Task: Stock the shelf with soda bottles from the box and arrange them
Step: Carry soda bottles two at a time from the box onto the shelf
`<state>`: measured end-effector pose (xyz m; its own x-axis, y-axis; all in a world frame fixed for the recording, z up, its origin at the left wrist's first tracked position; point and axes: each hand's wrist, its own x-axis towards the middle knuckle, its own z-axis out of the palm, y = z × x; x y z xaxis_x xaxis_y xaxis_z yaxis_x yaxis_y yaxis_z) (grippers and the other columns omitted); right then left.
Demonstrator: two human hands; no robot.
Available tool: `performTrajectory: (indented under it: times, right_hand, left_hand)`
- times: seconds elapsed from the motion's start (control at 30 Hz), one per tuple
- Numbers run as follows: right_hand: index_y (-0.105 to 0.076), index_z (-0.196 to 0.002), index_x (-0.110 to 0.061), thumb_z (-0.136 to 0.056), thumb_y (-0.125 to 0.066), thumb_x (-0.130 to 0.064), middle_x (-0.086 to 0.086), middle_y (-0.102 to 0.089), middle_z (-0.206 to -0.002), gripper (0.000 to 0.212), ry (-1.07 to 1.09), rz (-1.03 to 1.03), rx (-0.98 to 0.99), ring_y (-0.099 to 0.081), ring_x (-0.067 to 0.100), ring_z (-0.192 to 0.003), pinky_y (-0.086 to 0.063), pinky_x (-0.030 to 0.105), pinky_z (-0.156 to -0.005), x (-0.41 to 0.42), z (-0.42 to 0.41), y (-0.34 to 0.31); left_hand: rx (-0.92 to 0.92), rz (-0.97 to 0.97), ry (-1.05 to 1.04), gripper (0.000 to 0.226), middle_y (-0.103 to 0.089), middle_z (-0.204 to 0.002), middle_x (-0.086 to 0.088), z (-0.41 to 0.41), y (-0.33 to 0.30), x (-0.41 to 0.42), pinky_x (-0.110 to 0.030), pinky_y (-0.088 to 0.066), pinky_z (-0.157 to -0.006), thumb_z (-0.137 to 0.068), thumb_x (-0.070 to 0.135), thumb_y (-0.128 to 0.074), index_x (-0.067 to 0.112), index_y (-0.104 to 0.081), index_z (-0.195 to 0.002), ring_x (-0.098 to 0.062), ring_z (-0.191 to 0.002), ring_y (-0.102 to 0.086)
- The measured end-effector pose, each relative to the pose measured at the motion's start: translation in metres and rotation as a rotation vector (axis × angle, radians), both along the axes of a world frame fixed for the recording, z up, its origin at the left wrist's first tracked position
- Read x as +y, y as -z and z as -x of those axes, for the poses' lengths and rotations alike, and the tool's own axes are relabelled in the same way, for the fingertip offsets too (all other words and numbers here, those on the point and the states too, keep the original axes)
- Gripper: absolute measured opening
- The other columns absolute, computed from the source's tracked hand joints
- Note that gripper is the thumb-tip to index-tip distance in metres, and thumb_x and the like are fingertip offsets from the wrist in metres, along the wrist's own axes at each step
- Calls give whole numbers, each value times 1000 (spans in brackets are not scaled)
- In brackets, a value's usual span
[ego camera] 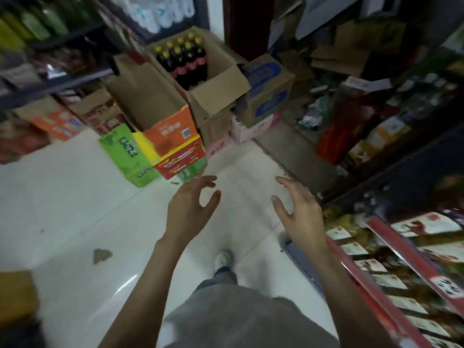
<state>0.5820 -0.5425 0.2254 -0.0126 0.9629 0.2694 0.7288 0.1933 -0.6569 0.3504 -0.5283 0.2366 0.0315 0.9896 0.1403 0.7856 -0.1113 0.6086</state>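
An open cardboard box stands on the floor ahead, its flaps spread. Inside it stand several dark soda bottles with yellow caps and red labels. My left hand and my right hand are both stretched forward over the white floor, well short of the box. Their fingers are spread and loosely bent, and neither holds anything. A shelf with packaged goods runs along the right side.
An orange and red carton and a green carton sit in front of the bottle box. A blue-printed carton stands to its right. Shelves with bottles line the left. My foot is on the white tiles.
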Motion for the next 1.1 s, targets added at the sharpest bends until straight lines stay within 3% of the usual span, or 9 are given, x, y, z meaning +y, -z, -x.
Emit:
performTrajectory:
  times: [0.13, 0.3, 0.4, 0.53, 0.63, 0.8, 1.0, 1.1]
  right_hand:
    - [-59, -126, -10, -88, -63, -21, 8, -65, -122, 40, 15, 188, -27, -61, 27, -110, -47, 32, -91, 59, 48, 37]
    - [-52, -134, -11, -91, -62, -19, 10, -58, -133, 45, -19, 390, -86, -53, 28, -122, -42, 34, -98, 153, 86, 63]
    - [-49, -137, -10, -93, -60, -19, 12, -55, -136, 46, -53, 416, -115, -50, 28, -125, -41, 35, -99, 226, 102, 75]
    - [-49, -137, -7, -93, -60, -18, 14, -54, -136, 47, -110, 385, -113, -50, 30, -125, -42, 34, -96, 340, 122, 84]
    - [-48, -136, -8, -93, -59, -16, 12, -54, -136, 45, -136, 359, -64, -49, 28, -125, -38, 27, -94, 421, 139, 79]
    - [-47, -137, -12, -94, -59, -19, 10, -53, -136, 46, -159, 369, -10, -47, 25, -127, -40, 33, -100, 548, 171, 79]
    - [-44, -139, -16, -91, -63, -19, 2, -52, -137, 51, -182, 460, 142, -47, 15, -126, -42, 33, -102, 664, 214, 103]
    - [-45, -138, -14, -88, -66, -16, 2, -52, -136, 54, -206, 471, 116, -49, 14, -125, -43, 33, -103, 710, 246, 133]
  left_hand:
    - [5, 130, -135, 31, -67, -115, 6, 58, 34, 44, -25, -40, -79, -91, 27, -61, 21, -60, -122, -19, -108, -61]
    - [126, 214, -135, 31, -66, -116, 1, 96, 63, 128, -31, -45, -79, -88, 29, -63, 18, -62, -117, -24, -108, -59]
    - [190, 190, -114, 36, -68, -111, -6, 110, 77, 198, -32, -47, -75, -85, 33, -64, 16, -64, -117, -30, -104, -60]
    - [185, 213, -105, 47, -61, -125, -13, 127, 87, 306, -39, -47, -86, -87, 39, -60, 16, -59, -127, -33, -115, -55]
    - [153, 262, -163, 51, -60, -120, -15, 138, 86, 382, -38, -44, -82, -84, 40, -54, 13, -56, -127, -35, -112, -53]
    - [92, 249, -210, 48, -55, -130, -9, 162, 92, 509, -40, -43, -90, -91, 29, -57, 20, -46, -137, -29, -120, -49]
    - [76, 316, -336, 59, -46, -137, -10, 207, 135, 629, -46, -44, -94, -90, 37, -58, 17, -37, -142, -30, -126, -43]
    - [97, 324, -330, 62, -45, -138, -10, 231, 164, 674, -43, -39, -102, -89, 37, -60, 16, -35, -143, -30, -127, -41]
